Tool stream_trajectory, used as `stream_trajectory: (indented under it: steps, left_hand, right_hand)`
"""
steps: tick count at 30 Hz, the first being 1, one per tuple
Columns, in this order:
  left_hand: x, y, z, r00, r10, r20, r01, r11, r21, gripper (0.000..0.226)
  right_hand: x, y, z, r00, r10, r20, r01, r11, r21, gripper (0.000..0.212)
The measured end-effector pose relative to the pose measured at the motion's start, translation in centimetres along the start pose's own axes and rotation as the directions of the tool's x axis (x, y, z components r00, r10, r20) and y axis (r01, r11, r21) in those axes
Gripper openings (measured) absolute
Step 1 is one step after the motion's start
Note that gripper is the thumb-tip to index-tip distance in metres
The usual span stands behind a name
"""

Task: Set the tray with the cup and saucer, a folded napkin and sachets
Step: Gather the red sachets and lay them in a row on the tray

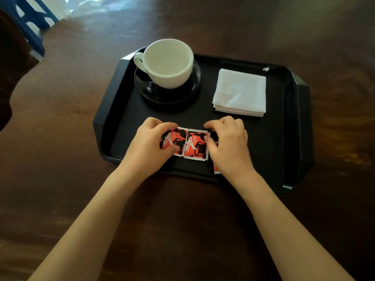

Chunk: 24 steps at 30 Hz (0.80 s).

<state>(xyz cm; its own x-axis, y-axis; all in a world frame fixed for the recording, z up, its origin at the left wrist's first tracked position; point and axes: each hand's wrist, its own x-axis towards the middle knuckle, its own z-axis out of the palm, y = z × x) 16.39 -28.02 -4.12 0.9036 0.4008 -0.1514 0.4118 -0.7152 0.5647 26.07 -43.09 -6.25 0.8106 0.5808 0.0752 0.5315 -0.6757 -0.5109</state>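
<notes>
A black tray (284,138) lies on the dark wooden table. At its back left a white cup (168,63) stands upright on a black saucer (192,88). A folded white napkin (240,93) lies at the back right. Red-and-black sachets lie in a row near the tray's front edge. My left hand (148,147) pinches the left sachet (175,141). The middle sachet (195,146) lies flat between both hands. My right hand (229,147) covers a third sachet (216,169), of which only a corner shows.
The brown wooden table (60,159) extends on all sides of the tray. A blue chair or stool frame (30,21) stands at the far left, and a dark object (8,78) fills the left edge.
</notes>
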Motion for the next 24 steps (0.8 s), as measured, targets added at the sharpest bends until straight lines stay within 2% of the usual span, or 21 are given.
stream_trajectory:
  steps: [3,5,7,9,13,17,24]
  left_hand:
    - [0.1,0.3,0.0,0.993,0.111,0.035,-0.114,0.99,0.078,0.067]
    - [0.2,0.4,0.3,0.983,0.154,0.098,-0.169,0.969,0.178,0.076]
    - [0.4,0.4,0.7,0.977,0.162,0.135,-0.191,0.953,0.235,0.079]
    - [0.5,0.2,0.9,0.976,0.172,0.132,-0.201,0.948,0.249,0.078]
    - [0.5,0.1,0.9,0.977,0.179,0.12,-0.204,0.948,0.244,0.074]
    - [0.7,0.2,0.8,0.974,0.182,0.134,-0.211,0.944,0.254,0.074]
    - [0.8,0.3,0.8,0.976,0.17,0.137,-0.201,0.947,0.252,0.074]
  right_hand:
    - [-0.1,0.8,-1.6,1.0,-0.014,0.028,0.013,0.999,0.046,0.042]
    - [-0.6,1.9,-3.3,0.983,-0.078,0.166,0.072,0.996,0.042,0.06]
    - [-1.1,2.8,-4.4,0.93,-0.119,0.348,0.137,0.99,-0.027,0.081]
    - [-1.5,3.2,-4.5,0.899,-0.137,0.417,0.198,0.975,-0.106,0.087]
    - [-1.6,3.4,-4.1,0.92,-0.188,0.344,0.236,0.966,-0.104,0.075]
    - [-2.0,3.7,-3.7,0.948,-0.181,0.262,0.202,0.978,-0.055,0.069]
    - [-1.9,3.4,-2.7,0.952,-0.179,0.247,0.191,0.981,-0.021,0.069]
